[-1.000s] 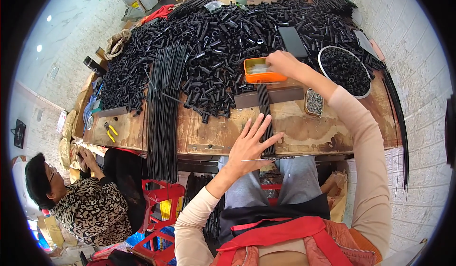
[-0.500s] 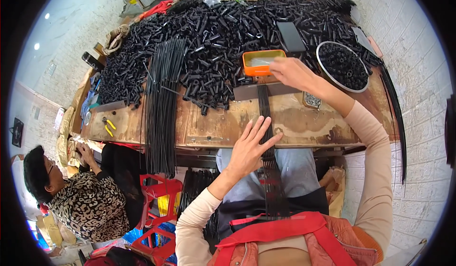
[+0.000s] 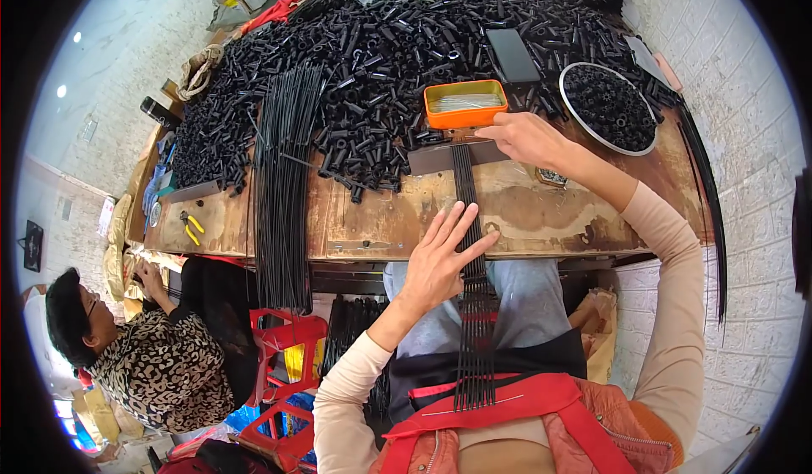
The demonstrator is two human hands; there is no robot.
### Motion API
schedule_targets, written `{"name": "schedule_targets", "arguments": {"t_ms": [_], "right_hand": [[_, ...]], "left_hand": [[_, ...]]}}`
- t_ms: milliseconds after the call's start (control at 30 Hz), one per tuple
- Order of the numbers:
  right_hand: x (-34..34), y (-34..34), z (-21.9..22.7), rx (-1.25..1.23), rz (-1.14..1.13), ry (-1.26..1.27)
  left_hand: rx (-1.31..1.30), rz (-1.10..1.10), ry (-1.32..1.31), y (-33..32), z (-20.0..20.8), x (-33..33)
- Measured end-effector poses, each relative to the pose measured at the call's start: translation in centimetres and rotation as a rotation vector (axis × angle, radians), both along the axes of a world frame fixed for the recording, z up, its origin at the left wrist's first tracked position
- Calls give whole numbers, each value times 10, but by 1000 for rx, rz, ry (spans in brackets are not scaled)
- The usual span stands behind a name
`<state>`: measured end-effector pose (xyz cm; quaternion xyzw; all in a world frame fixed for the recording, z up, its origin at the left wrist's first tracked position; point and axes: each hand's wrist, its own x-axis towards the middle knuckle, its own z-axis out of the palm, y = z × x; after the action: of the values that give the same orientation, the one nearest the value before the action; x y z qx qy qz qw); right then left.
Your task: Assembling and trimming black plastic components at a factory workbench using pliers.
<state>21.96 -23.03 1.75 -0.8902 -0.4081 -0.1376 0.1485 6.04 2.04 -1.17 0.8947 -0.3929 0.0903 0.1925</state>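
A row of thin black rods [image 3: 464,186] runs from the table across my lap to the red apron straps. My left hand [image 3: 436,258] lies over these rods at the table's near edge, with its fingers stretched out and the thumb apart. The rods' far ends rest at a dark flat bar [image 3: 431,162]. My right hand [image 3: 531,140] hangs above the bar's right part, thumb and fingers pinched together. Whatever is between the fingertips is too small to make out. Just beyond it stands an orange box [image 3: 465,117] with thin silvery pins [image 3: 467,101] inside.
A heap of short black tubes [image 3: 381,60] covers the table's far side. A bundle of long black rods [image 3: 286,178] hangs over the front edge. Nearby are a round tray of black parts [image 3: 571,127], a phone [image 3: 512,55] and yellow-handled pliers [image 3: 193,227]. Another person [image 3: 161,356] sits at left.
My right hand has drawn back from inside the orange box to just in front of it, toward the rods' far ends. My left hand stays on the rods.
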Motion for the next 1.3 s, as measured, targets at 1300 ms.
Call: {"name": "schedule_targets", "arguments": {"t_ms": [1300], "right_hand": [[12, 0, 0, -111, 34, -32]], "left_hand": [[14, -10, 17, 1, 2, 0]]}}
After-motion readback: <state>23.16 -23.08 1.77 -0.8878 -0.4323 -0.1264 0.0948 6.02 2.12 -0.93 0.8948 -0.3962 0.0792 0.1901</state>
